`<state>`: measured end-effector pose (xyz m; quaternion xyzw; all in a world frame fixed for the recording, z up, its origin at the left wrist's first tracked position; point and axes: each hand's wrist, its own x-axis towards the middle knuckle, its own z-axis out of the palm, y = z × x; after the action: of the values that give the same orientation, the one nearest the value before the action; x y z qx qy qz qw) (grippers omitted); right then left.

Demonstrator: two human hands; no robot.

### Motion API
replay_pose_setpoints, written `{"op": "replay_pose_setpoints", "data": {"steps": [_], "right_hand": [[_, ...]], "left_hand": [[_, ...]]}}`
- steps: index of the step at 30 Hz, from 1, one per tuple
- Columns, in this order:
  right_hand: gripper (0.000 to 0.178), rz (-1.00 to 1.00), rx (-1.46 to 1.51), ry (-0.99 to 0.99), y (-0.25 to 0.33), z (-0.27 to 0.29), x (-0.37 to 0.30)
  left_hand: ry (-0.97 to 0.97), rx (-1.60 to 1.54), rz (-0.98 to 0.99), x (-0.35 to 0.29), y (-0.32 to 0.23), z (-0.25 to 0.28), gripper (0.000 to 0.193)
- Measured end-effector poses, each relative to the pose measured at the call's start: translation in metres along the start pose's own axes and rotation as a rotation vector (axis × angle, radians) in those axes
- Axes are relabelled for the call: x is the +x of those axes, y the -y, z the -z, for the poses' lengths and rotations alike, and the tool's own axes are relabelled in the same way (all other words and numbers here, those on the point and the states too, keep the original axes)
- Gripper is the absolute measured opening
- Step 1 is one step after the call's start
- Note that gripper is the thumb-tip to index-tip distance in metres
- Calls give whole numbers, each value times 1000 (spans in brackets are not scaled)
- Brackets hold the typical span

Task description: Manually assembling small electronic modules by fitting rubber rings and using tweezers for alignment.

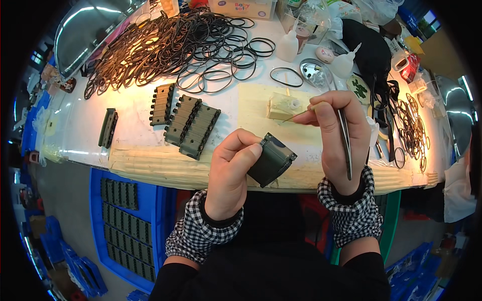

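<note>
My left hand (pixel 228 168) is closed, pinching a dark green, box-like plastic part (pixel 270 163) above the bench's front edge. The part is tilted, with small knobs along one edge. My right hand (pixel 341 130) is closed too: thumb and forefinger grip a thin, needle-like stick (pixel 290 119), pointing left. Metal tweezers (pixel 345 143) hang down across that same hand, tucked among the fingers. Just beyond the stick's tip is a pale yellow block (pixel 277 109) with a whitish blob on top. Left of my left hand lie several joined rows of similar green parts (pixel 193 123).
A large heap of black rubber rings (pixel 155 45) covers the back left. White squeeze bottles (pixel 287 46), a round metal dish (pixel 312 67) and a black bag (pixel 366 47) stand at the back right. Below the bench, a blue tray (pixel 98 226) holds rows of green parts.
</note>
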<state>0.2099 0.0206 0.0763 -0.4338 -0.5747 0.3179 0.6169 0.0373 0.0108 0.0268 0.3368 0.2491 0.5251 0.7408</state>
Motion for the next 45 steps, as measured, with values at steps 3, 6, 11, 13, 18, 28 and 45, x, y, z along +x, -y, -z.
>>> {"op": "replay_pose_setpoints", "data": {"steps": [3,6,11,13,18,28,45], "right_hand": [[4,374,-568,-16,-17,15,17],[6,359,-721,-30,-21,11,17],[8,317,-839,32,-28,13,16],[10,339,-837,42,-32,14,16],[14,364,-823,36,-16,13,13],[16,11,-283,386,13,7,-14],[23,211,-414,408,-6,10,-23]], "left_hand": [[-7,55,-77,-1,2,0,6],[-10,99,-108,1,3,0,5],[-31,148,-152,0,5,0,8],[-38,161,-178,0,5,-3,9],[-33,224,-216,0,5,-6,9],[-27,296,-257,0,7,-4,9],[-245,1561,-1157,1,10,2,22]]}}
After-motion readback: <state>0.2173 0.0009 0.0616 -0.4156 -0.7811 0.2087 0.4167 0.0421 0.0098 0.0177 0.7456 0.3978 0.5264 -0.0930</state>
